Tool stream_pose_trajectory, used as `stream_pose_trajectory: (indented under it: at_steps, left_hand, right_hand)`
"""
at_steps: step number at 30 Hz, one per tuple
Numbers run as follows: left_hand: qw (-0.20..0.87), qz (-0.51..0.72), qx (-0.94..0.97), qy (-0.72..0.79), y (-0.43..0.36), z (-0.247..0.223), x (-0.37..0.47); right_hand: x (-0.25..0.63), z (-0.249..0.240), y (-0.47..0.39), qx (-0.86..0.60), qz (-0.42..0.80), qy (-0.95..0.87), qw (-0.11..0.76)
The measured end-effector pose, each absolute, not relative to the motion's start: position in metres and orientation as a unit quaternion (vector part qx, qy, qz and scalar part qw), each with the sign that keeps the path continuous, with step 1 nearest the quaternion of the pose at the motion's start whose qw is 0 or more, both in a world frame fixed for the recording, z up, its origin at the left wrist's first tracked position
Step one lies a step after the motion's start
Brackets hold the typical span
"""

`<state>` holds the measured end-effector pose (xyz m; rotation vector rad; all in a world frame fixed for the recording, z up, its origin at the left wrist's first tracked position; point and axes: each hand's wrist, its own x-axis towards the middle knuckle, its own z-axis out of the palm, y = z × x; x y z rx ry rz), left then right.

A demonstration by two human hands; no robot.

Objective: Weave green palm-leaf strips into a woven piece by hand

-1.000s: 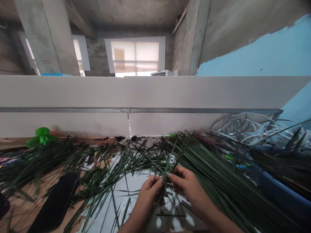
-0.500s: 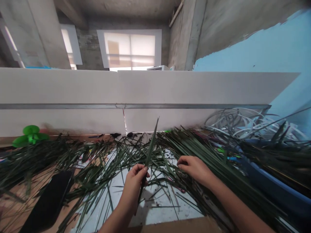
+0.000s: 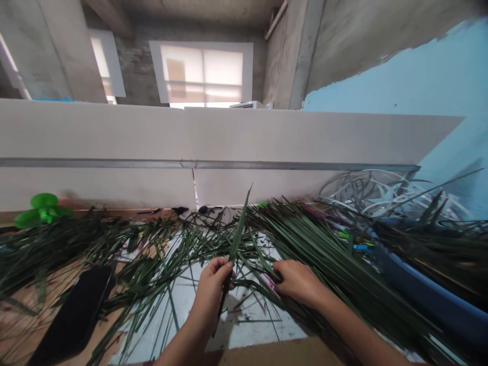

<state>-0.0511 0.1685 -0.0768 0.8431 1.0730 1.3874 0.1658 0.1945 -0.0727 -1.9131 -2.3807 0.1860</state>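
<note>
My left hand [image 3: 216, 278] is closed in a pinch around a long green leaf blade [image 3: 239, 231], which stands nearly upright with its pointed tip up. The blade's lower end runs down below the fingers. To the right, my right hand [image 3: 295, 279] has its fingers curled down among loose leaf strips. A small pink item [image 3: 270, 281] shows beside its fingertips. What those fingers grip is hidden. Another bent leaf strip [image 3: 253, 283] arches between the two hands over the white work surface [image 3: 190, 300].
A thick bundle of long leaves [image 3: 328, 249] lies on the right, beside a blue tub [image 3: 423, 284] full of dark leaves. White coiled strips [image 3: 381, 195] sit behind it. On the left are a black phone-like slab [image 3: 78, 315], leaf piles and a green fan-shaped object [image 3: 44, 211].
My right hand has moved down and slightly left, its fingers now curled among the strips. The pink item shows higher, by the fingertips. My left hand still holds the blade almost in place.
</note>
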Motion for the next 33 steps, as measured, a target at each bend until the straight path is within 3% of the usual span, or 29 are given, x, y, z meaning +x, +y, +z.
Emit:
stream_pose_trajectory:
  at_steps: [18, 33]
  left_hand:
    - [0.588, 0.587, 0.33, 0.448, 0.166, -0.085, -0.046]
    - [0.589, 0.597, 0.323, 0.438, 0.17, -0.092, -0.046]
  right_hand:
    - [0.171, -0.082, 0.2, -0.566, 0.106, -0.813, 0.083]
    - [0.187, -0.074, 0.209, -0.574, 0.095, -0.812, 0.047]
